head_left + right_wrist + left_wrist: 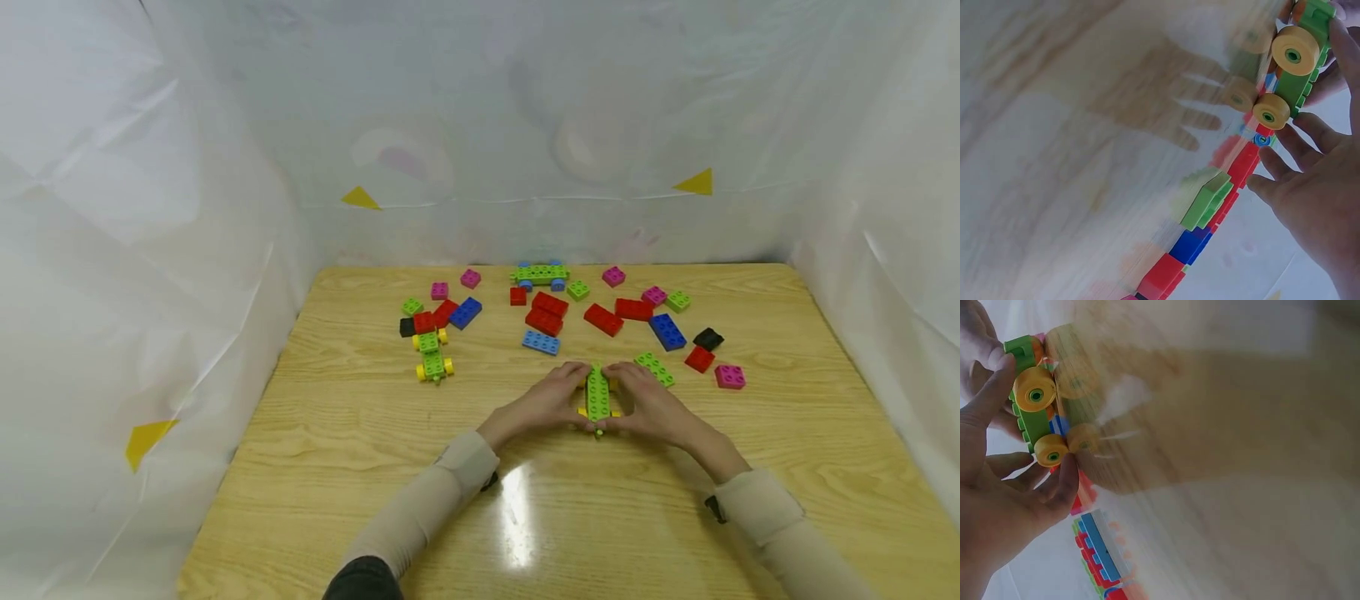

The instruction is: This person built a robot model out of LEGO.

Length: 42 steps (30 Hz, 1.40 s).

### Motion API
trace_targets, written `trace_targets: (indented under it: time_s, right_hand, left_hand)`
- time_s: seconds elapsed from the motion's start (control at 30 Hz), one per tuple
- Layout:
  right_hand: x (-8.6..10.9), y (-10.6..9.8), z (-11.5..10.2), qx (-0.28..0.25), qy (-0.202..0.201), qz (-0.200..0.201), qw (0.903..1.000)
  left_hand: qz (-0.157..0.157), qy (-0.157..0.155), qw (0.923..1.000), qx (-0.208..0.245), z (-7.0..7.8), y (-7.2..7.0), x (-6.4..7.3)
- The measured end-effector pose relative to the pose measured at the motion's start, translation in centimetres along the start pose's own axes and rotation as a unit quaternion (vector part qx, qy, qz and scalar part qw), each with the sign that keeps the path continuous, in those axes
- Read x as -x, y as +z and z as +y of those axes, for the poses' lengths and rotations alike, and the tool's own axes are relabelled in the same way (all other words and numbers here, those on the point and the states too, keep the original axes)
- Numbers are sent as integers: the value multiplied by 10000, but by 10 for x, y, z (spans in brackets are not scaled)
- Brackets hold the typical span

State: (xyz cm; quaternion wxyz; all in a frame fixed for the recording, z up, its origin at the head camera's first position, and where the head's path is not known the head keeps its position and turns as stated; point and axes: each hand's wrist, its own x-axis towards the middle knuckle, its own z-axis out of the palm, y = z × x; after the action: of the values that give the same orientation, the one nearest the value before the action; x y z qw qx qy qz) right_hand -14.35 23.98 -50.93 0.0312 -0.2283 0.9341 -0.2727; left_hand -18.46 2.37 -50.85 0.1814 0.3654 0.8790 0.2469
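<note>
A green studded plastic car base with yellow wheels is clasped on the wooden tabletop by the left hand and the right hand, thumbs at its near end, fingers at its far end. Its studded top is shown from the head; its green wheel hubs are revealed only by the wrist views.

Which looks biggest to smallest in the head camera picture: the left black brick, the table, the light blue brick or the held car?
1. Table
2. Held car
3. Light blue brick
4. Left black brick
</note>
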Motion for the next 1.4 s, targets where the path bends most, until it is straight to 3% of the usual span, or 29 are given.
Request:
trace_targets:
  time_s: [0.27, 0.43, 0.63, 0.93, 1.2, 1.4]
  right_hand:
    - [4, 0, -3, 109, 105, -106, 9998]
    - [4, -10, -4, -142, 253, -257, 9992]
    - [0, -43, 18, -86, 401, 99, 9991]
    - [4, -61, 45, 425, -49, -188, 9989]
    - [9, -69, 56, 537, 777, 330, 9950]
    - [25, -80, 66, 555, 1259, 638, 9884]
  left_hand:
    - [-67, 113, 9999, -14, 0, 1, -1]
    - [-65, 74, 9999, 35, 0, 2, 1]
    - [-106, -35, 9999, 31, -1, 3, -2]
    - [-162, -110, 9993, 313, 0, 2, -1]
    - [-124, -88, 9992, 371, -1, 3, -2]
    - [-150, -145, 9992, 349, -1, 4, -3]
